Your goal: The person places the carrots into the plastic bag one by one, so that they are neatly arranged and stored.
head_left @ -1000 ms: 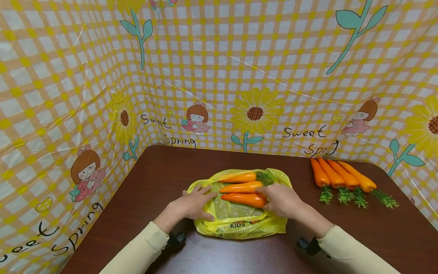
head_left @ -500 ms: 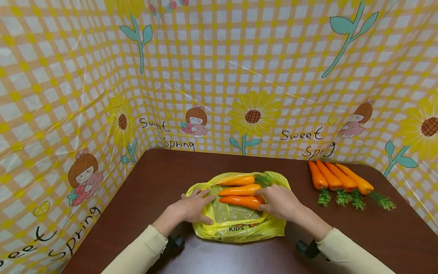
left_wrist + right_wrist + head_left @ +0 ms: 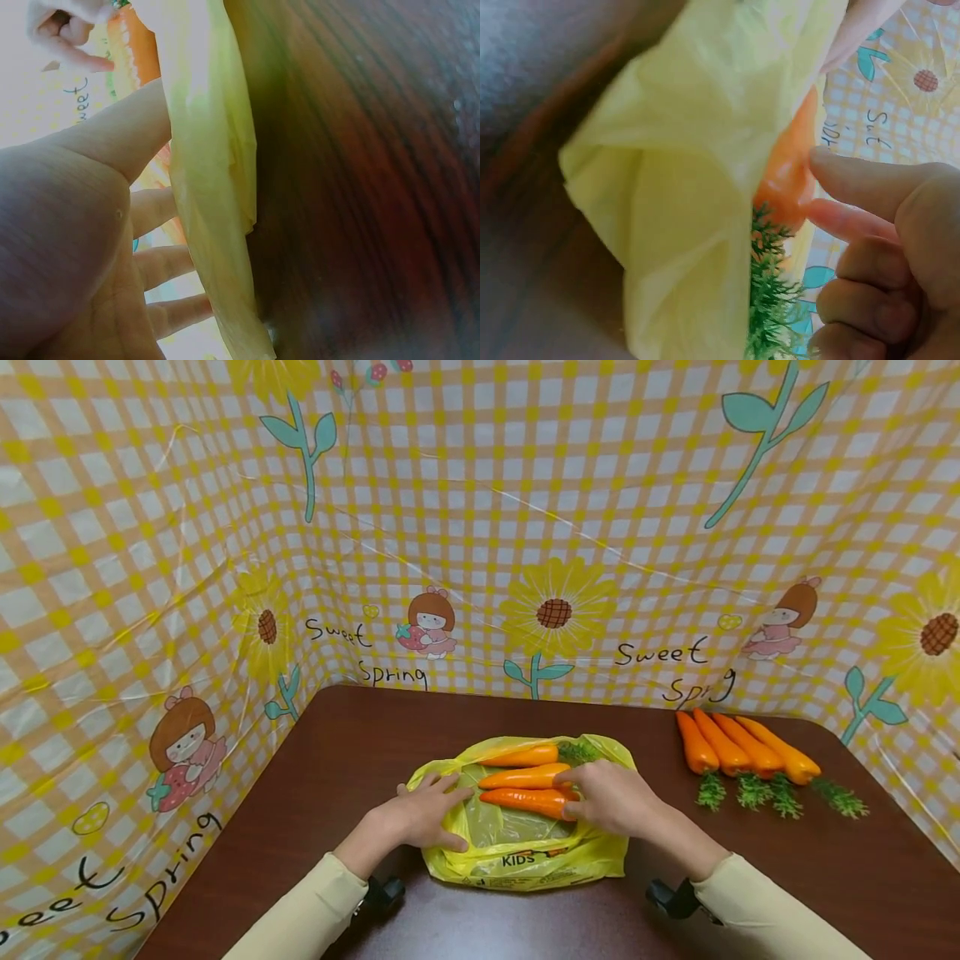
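Observation:
A yellow plastic bag (image 3: pixel 517 870) lies on its side on the table, its opening spread wide. Three orange carrots lie inside, side by side, with a front carrot (image 3: pixel 525 802), a middle carrot (image 3: pixel 521 776) and a back carrot (image 3: pixel 525 755). My left hand (image 3: pixel 420 814) rests on the bag's left edge with fingers spread; in the left wrist view its fingers reach behind the yellow plastic. My right hand (image 3: pixel 618 797) pinches the thick end of the front carrot between thumb and index finger, the other fingers curled in the right wrist view. Green leaves (image 3: pixel 769 292) hang below that end.
Several more carrots (image 3: pixel 742 747) with green tops lie in a row at the table's back right. The brown table (image 3: pixel 360 718) is bordered by checked, flower-printed sheets (image 3: pixel 480 543) at the back and sides.
The right thumb and fingers have shifted slightly left along the front carrot's thick end. The left hand and the bag stay put; the head view tilted a little.

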Demonstrator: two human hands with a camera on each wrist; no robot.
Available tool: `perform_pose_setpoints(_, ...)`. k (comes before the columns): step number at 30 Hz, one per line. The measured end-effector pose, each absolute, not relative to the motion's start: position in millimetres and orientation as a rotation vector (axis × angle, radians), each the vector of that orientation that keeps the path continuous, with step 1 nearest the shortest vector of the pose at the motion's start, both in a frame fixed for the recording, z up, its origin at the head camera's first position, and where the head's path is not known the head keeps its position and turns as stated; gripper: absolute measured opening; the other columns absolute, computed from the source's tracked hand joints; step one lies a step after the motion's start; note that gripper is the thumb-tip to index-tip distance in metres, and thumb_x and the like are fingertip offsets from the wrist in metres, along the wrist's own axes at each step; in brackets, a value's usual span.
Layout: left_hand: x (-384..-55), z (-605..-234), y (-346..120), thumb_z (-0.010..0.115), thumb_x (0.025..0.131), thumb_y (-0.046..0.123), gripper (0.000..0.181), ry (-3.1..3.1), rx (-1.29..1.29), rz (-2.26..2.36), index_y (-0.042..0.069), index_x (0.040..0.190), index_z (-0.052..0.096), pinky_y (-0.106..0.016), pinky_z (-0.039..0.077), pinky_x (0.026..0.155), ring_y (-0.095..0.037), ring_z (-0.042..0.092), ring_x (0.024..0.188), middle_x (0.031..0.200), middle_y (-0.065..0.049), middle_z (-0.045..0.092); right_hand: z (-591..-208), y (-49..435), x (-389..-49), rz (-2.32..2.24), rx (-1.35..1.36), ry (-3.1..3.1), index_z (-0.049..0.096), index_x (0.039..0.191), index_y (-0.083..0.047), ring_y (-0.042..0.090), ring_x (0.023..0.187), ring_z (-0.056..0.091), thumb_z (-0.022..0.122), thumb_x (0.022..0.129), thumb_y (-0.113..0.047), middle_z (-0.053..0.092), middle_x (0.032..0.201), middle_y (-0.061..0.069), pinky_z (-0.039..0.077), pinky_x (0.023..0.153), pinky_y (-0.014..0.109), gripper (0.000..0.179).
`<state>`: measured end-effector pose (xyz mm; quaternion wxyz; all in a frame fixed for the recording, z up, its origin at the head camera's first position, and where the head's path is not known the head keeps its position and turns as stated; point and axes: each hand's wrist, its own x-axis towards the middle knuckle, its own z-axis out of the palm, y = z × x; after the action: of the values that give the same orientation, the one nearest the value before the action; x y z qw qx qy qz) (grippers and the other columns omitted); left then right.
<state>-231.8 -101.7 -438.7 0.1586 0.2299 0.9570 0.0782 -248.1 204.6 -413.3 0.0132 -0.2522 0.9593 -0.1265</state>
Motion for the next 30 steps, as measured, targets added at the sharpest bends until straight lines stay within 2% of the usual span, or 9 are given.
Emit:
perform_pose_setpoints(3, -232.8, -440.1, -101.9, 0.070, 0.089, 0.058, 0.082, 2.736, 0.665, 0.218, 0.027, 0.157, 0.037, -0.078, 0.025, 0.106, -0.034, 0.018, 0.154, 0.167, -0.006, 0.024, -409.6, 204.4, -255.2, -0.416, -0.765, 3.038, 0.075, 0.119, -0.015, 0.008, 0.052, 0.041, 0.075, 0.091, -0.031, 0.073, 0.086, -0.001, 0.031, 0.046, 0.026, 0.032)
perform_pose_setpoints(7, -233.0, -440.9, -103.1, 0.069, 0.089, 0.059, 0.082, 2.741, 0.657, 0.204, 0.027, 0.158, 0.037, -0.078, 0.025, 0.106, -0.034, 0.018, 0.154, 0.167, -0.005, 0.023, -406.2, 203.0, -271.4, -0.434, -0.689, 3.088, 0.075, 0.121, -0.013, 0.010, 0.049, 0.040, 0.071, 0.094, -0.034, 0.071, 0.082, 0.008, 0.029, 0.044, 0.027, 0.034)
perform_pose_setpoints(10, -232.7, -441.2, -103.6, 0.070, 0.088, 0.058, 0.083, 2.746, 0.657, 0.204, 0.027, 0.157, 0.037, -0.078, 0.026, 0.106, -0.034, 0.018, 0.154, 0.167, -0.006, 0.024, -405.6, 201.6, -283.7, -0.431, -0.599, 3.067, 0.074, 0.122, -0.012, 0.012, 0.046, 0.043, 0.069, 0.096, -0.036, 0.073, 0.090, 0.014, 0.029, 0.043, 0.028, 0.037)
perform_pose_setpoints(14, -233.1, -442.0, -102.6, 0.070, 0.088, 0.059, 0.083, 2.749, 0.665, 0.200, 0.027, 0.157, 0.037, -0.077, 0.026, 0.106, -0.034, 0.020, 0.154, 0.167, -0.006, 0.025, -407.6, 199.1, -295.7, -0.420, -0.499, 3.041, 0.075, 0.121, -0.010, 0.015, 0.053, 0.054, 0.068, 0.095, -0.039, 0.073, 0.116, 0.015, 0.036, 0.045, 0.031, 0.040)
perform_pose_setpoints(20, -233.4, -439.9, -102.3, 0.070, 0.088, 0.059, 0.083, 2.748, 0.658, 0.203, 0.027, 0.157, 0.037, -0.077, 0.025, 0.107, -0.034, 0.019, 0.154, 0.167, -0.006, 0.024, -408.6, 192.8, -309.7, -0.384, -0.457, 3.043, 0.074, 0.123, -0.007, 0.015, 0.059, 0.057, 0.068, 0.095, -0.042, 0.074, 0.116, 0.014, 0.038, 0.048, 0.031, 0.045)
perform_pose_setpoints(24, -233.2, -441.1, -102.2, 0.070, 0.088, 0.059, 0.083, 2.742, 0.657, 0.211, 0.027, 0.157, 0.037, -0.077, 0.025, 0.107, -0.035, 0.018, 0.154, 0.167, -0.006, 0.024, -411.6, 189.0, -313.9, -0.375, -0.464, 3.037, 0.072, 0.126, -0.007, 0.016, 0.054, 0.052, 0.068, 0.095, -0.042, 0.076, 0.107, 0.013, 0.033, 0.046, 0.030, 0.047)
perform_pose_setpoints(28, -233.3, -442.0, -102.2, 0.070, 0.088, 0.059, 0.082, 2.743, 0.663, 0.205, 0.027, 0.157, 0.038, -0.078, 0.026, 0.106, -0.034, 0.019, 0.154, 0.167, -0.006, 0.024, -413.8, 184.7, -316.5, -0.364, -0.475, 3.034, 0.070, 0.129, -0.010, 0.016, 0.051, 0.048, 0.068, 0.095, -0.042, 0.075, 0.108, 0.013, 0.030, 0.045, 0.030, 0.047)
perform_pose_setpoints(30, -233.3, -441.4, -101.9, 0.069, 0.088, 0.059, 0.082, 2.746, 0.663, 0.200, 0.027, 0.157, 0.037, -0.078, 0.026, 0.106, -0.033, 0.019, 0.154, 0.167, -0.006, 0.025, -413.6, 182.6, -318.1, -0.360, -0.466, 3.029, 0.071, 0.130, -0.013, 0.017, 0.051, 0.046, 0.069, 0.095, -0.043, 0.075, 0.099, 0.011, 0.029, 0.045, 0.030, 0.046)
